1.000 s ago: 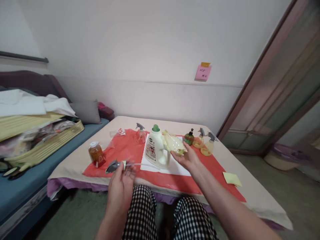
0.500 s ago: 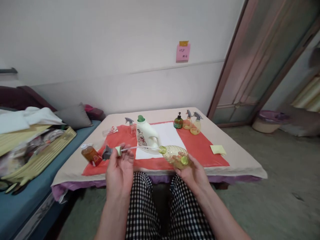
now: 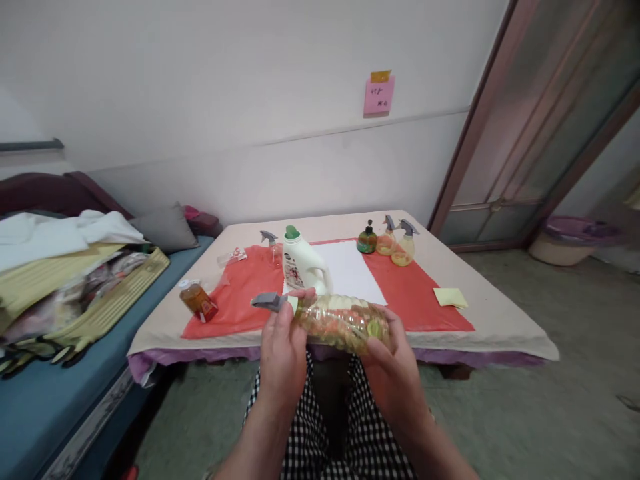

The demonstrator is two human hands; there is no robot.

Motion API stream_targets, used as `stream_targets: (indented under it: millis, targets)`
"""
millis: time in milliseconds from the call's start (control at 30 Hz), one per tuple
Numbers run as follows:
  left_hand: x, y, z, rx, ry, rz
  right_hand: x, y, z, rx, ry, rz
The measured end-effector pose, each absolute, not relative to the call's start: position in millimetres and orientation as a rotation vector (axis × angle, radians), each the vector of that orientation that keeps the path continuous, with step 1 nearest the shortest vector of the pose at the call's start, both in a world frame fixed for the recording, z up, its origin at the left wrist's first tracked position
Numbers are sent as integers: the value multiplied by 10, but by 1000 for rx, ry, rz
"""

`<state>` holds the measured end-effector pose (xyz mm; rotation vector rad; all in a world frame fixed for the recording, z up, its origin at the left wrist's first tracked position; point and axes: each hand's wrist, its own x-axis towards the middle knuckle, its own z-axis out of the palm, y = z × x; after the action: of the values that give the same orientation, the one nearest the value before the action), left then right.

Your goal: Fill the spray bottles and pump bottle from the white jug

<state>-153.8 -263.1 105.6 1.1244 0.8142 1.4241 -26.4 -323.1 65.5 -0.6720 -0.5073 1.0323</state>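
I hold a clear plastic bottle (image 3: pixel 345 322) with yellow and orange contents sideways over my lap, in front of the table's near edge. My right hand (image 3: pixel 395 367) is closed round its base. My left hand (image 3: pixel 283 350) is closed on the grey spray-trigger head (image 3: pixel 270 302) at the bottle's neck, with its tube inside the bottle. Just behind, on the white sheet (image 3: pixel 350 270), stands a white detergent jug (image 3: pixel 303 267) with a green cap.
The low table (image 3: pixel 500 320) carries a red cloth (image 3: pixel 415 293), an amber bottle (image 3: pixel 199 301), a small clear spray bottle (image 3: pixel 270 245), a dark round bottle (image 3: pixel 367 240), two yellow spray bottles (image 3: pixel 397 243) and a yellow note (image 3: pixel 450 297). A bed with piled bedding (image 3: pixel 75 267) lies left.
My hands came together: the spray head in my left hand moved right to the bottle's neck and its tube went inside. The bottle came off the table toward my lap.
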Motion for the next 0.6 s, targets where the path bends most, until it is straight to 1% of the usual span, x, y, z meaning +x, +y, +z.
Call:
stream_targets:
  millis: [133, 267, 367, 433, 533, 600]
  targets:
    - [-1573, -2649, 1078, 1084, 743, 1437, -302, -3279, 614, -735, -550, 1062]
    - [-1577, -2658, 1065, 966, 634, 1439, -346, -3281, 532, -914, -580, 1320]
    - [-1587, -2658, 1060, 975, 653, 1480, -368, -3307, 480, -898, -585, 1498]
    - [-1603, -2651, 1058, 973, 672, 1527, -360, -3337, 457, -846, -607, 1453]
    - [-1634, -2646, 1052, 992, 684, 1536, -331, -3374, 411, -878, -683, 1331]
    - [-1657, -2654, 1046, 1001, 687, 1512, -321, -3383, 368, -904, -756, 1406]
